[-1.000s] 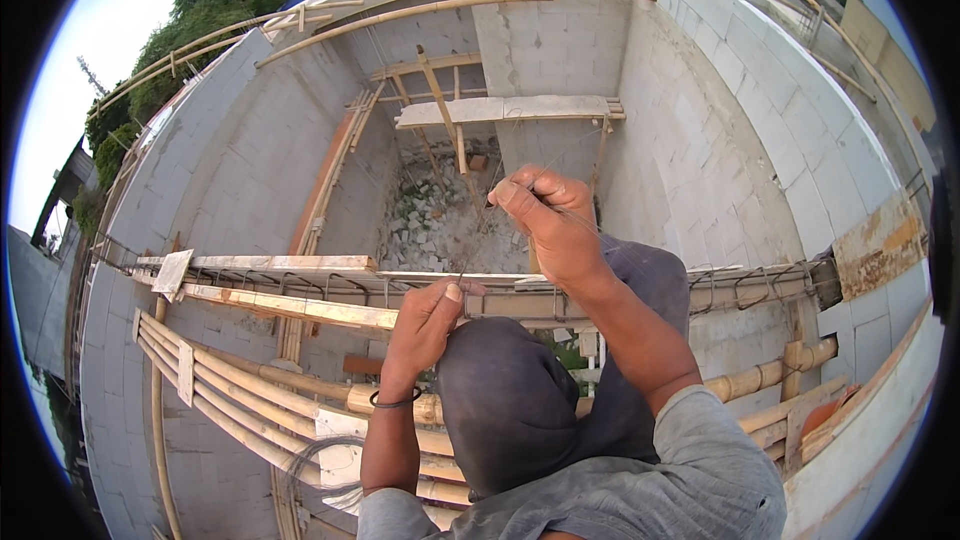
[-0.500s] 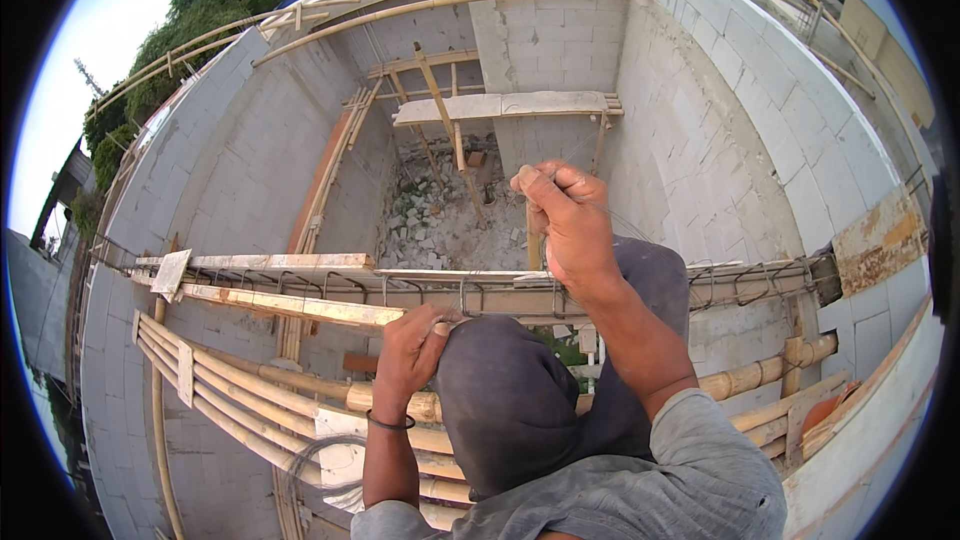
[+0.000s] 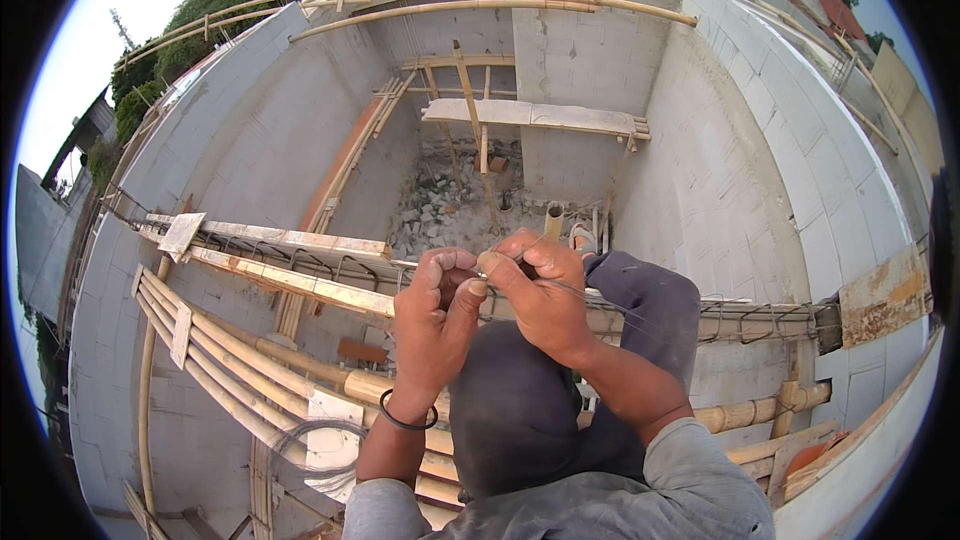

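Note:
My left hand point(image 3: 437, 315) and my right hand point(image 3: 545, 290) meet above my raised knee, fingertips pinched close together. Between them they hold thin grey wire point(image 3: 568, 289), whose loose ends trail rightward from my right hand. The bit of wire at the fingertips is mostly hidden by the fingers. Just beyond and below the hands runs a rebar cage point(image 3: 718, 318) between formwork boards. A coil of wire point(image 3: 325, 445) rests on a pale plate on the bamboo poles, left of my left forearm.
Bamboo poles point(image 3: 235, 370) form a platform under me. A long timber board point(image 3: 290, 280) edges the beam at left. Beyond it lies a deep pit with rubble point(image 3: 440, 205), between grey block walls point(image 3: 720, 160). An upright bamboo pole point(image 3: 553, 220) stands just past my right hand.
My right hand has come down and left, and my left hand has risen from beside the knee to meet it. The view has shifted slightly.

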`<control>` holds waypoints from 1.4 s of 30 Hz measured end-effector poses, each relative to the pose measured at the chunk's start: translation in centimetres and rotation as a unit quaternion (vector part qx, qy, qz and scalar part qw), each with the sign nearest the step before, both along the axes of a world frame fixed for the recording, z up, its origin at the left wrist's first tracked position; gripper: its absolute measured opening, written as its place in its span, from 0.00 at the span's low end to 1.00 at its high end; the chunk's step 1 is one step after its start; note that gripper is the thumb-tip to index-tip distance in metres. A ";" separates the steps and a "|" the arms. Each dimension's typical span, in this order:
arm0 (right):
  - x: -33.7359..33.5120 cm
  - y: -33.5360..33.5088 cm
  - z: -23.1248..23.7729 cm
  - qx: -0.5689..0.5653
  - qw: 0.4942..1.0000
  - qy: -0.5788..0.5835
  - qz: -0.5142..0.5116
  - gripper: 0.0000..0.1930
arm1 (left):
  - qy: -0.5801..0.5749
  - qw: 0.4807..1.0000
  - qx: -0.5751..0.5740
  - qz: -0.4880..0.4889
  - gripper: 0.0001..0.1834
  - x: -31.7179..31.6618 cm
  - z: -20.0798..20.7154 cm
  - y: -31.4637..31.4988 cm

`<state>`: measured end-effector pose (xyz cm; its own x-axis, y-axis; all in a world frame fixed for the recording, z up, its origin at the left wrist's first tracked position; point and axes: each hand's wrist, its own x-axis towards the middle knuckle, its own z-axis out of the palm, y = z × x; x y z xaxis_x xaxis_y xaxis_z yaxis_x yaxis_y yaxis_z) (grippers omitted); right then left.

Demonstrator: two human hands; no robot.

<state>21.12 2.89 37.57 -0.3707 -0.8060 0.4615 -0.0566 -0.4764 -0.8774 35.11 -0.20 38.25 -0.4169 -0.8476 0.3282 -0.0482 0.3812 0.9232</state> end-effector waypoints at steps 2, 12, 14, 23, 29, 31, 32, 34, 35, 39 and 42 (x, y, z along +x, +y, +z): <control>-0.2 0.2 0.0 0.013 1.000 0.011 -0.002 0.06 | -0.021 0.997 -0.066 0.031 0.10 -0.5 0.4 0.2; -0.7 0.7 0.1 0.049 0.999 -0.013 0.017 0.06 | 0.085 0.996 0.010 0.011 0.02 -1.3 -1.0 0.9; -0.7 0.6 0.1 0.048 0.999 -0.001 0.016 0.07 | 0.099 0.995 0.004 -0.005 0.02 -1.3 -0.9 0.8; -2.7 1.0 1.1 0.035 0.990 -0.133 0.010 0.11 | 0.024 0.999 -0.001 0.036 0.06 -0.9 -0.7 0.4; -2.2 0.3 0.5 0.065 0.996 0.048 0.036 0.10 | 0.061 0.997 0.046 0.016 0.06 -1.7 -0.8 0.3; -2.1 0.4 0.5 0.089 0.995 0.022 0.045 0.10 | 0.061 0.998 0.009 0.030 0.05 -1.8 -0.9 0.2; -2.4 0.5 0.6 0.099 0.994 0.010 0.037 0.10 | 0.068 0.997 -0.004 0.034 0.04 -1.9 -0.9 0.1; -2.8 0.7 0.9 0.105 0.994 0.017 0.031 0.09 | 0.058 0.998 -0.013 0.036 0.04 -1.8 -0.9 0.1; -2.8 0.8 1.0 0.101 0.994 0.037 0.033 0.09 | 0.064 0.997 -0.015 0.032 0.04 -1.8 -0.9 0.2; -2.4 0.6 0.8 0.090 0.993 0.059 0.056 0.08 | 0.061 0.998 -0.009 0.026 0.04 -2.1 -0.9 0.3; -2.4 0.6 0.4 0.088 0.993 0.049 0.060 0.11 | 0.058 0.998 -0.032 0.024 0.05 -2.1 -0.8 0.1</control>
<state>18.76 3.45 37.92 -0.2283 -0.9130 0.3381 -0.0973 -0.3241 -0.9410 32.99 -0.12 37.49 -0.3328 -0.8411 0.4264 0.0383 0.4398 0.8973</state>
